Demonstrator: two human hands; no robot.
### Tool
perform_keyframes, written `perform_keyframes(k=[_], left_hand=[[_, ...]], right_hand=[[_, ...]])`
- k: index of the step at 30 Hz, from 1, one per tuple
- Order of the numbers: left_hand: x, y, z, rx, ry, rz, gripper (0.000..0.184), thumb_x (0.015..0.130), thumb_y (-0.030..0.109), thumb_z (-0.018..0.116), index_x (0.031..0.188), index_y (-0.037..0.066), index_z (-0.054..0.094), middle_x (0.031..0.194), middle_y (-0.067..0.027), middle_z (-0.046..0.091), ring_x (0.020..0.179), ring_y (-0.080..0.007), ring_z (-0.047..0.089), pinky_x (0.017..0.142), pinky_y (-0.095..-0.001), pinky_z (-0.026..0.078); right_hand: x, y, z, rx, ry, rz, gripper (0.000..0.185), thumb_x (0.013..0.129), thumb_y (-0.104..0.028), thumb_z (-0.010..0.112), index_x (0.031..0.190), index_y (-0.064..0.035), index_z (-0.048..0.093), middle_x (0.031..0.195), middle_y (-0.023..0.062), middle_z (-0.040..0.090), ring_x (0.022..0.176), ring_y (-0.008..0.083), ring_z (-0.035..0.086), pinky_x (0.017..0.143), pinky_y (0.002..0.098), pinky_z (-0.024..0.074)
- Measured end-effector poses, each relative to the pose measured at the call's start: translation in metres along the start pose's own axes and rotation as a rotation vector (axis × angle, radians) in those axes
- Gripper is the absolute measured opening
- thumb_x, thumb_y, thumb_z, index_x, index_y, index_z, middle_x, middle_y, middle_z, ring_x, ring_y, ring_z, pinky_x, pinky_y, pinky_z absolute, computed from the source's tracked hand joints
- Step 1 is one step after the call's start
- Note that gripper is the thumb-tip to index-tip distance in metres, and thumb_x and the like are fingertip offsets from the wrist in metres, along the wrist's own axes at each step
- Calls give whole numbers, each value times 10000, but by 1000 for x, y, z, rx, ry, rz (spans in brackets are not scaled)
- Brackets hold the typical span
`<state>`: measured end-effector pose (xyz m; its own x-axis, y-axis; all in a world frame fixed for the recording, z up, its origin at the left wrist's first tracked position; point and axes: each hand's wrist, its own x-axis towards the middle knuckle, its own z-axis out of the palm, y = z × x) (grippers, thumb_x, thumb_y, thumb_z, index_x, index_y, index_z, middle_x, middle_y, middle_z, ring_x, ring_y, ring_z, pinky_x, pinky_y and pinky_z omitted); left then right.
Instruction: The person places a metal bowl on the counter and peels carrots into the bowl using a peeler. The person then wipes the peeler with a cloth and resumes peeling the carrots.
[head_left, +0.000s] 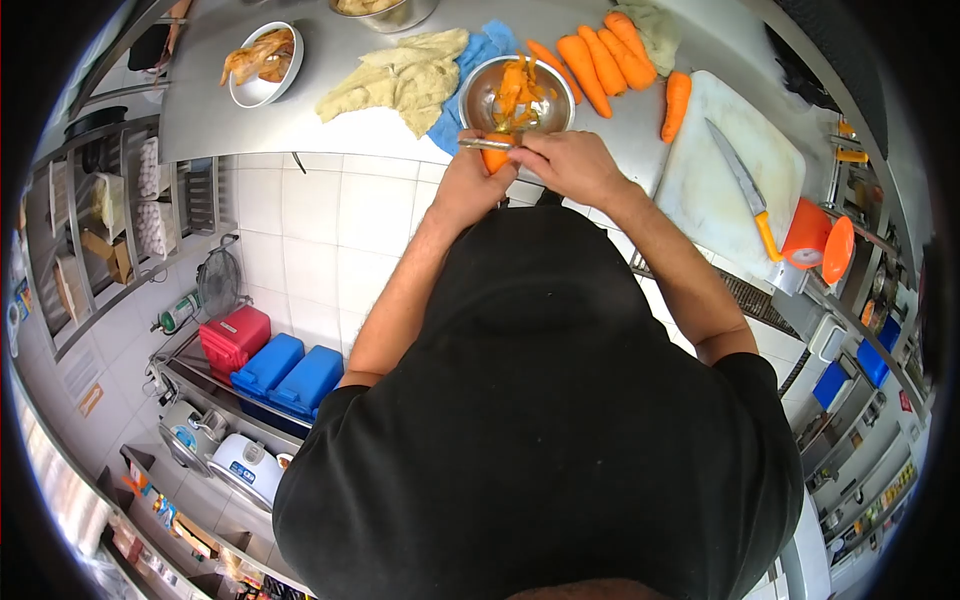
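Observation:
Close to the table's front edge, my left hand [468,188] is closed around a carrot [497,157] whose orange end points toward the bowl. My right hand [568,165] grips a peeler [483,143], and its metal blade part lies across the carrot; the fingers hide most of the handle. Just beyond both hands, a steel bowl [478,98] holds orange carrot peelings [518,88]. Several whole carrots [603,62] lie side by side to the right of the bowl. One more carrot [676,106] rests by the cutting board's left edge.
A knife [735,165] with a yellow handle lies on the white cutting board [700,200]. Blue [450,130] and yellowish [395,80] cloths lie left of the bowl. Farther left stands a white bowl [293,80] with brownish food scraps. An orange container [806,236] sits at the right.

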<state>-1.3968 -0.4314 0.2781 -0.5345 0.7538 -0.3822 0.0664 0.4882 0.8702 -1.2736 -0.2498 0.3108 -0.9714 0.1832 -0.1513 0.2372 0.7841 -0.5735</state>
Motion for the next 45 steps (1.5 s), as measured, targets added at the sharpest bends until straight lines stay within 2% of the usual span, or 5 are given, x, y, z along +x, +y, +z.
perform_keyframes(k=[11, 14, 26, 38, 45], left_hand=[[1, 13, -5, 119, -85, -137, 590, 901, 303, 743, 1323, -49, 528, 1065, -322, 729, 1012, -480, 727, 887, -490, 578], [1, 7, -4, 283, 87, -37, 478, 955, 285, 712, 1284, -35, 577, 987, -191, 750, 788, -273, 753, 731, -407, 591], [-4, 18, -2, 212, 72, -51, 564, 973, 414, 727, 1263, -34, 542, 1051, -309, 736, 990, -484, 731, 854, -518, 576], [6, 25, -6, -64, -105, -223, 404, 967, 231, 725, 1234, -18, 551, 842, -90, 693, 560, -140, 656, 448, -271, 482], [5, 7, 0, 137, 65, -201, 543, 890, 315, 792, 1251, -44, 606, 1064, -273, 752, 1033, -413, 748, 883, -462, 583]], right_hand=[[3, -6, -4, -38, -25, -11, 433, 1087, -489, 538, 919, -97, 614, 854, 114, 743, 809, 378, 714, 686, 506, 543], [4, 10, -1, -22, 13, -27, 464, 1084, -530, 515, 959, -113, 677, 814, 131, 746, 797, 381, 728, 682, 511, 558], [12, 14, 6, -87, -21, 44, 464, 1082, -544, 500, 985, -138, 701, 846, 125, 759, 827, 361, 742, 702, 518, 564], [12, 6, 1, -73, 13, -17, 443, 1081, -519, 526, 943, -135, 698, 801, 110, 742, 782, 367, 735, 663, 515, 559], [13, 28, -21, -53, -24, 43, 402, 1086, -487, 535, 999, -141, 721, 837, 113, 749, 795, 361, 727, 679, 501, 554]])
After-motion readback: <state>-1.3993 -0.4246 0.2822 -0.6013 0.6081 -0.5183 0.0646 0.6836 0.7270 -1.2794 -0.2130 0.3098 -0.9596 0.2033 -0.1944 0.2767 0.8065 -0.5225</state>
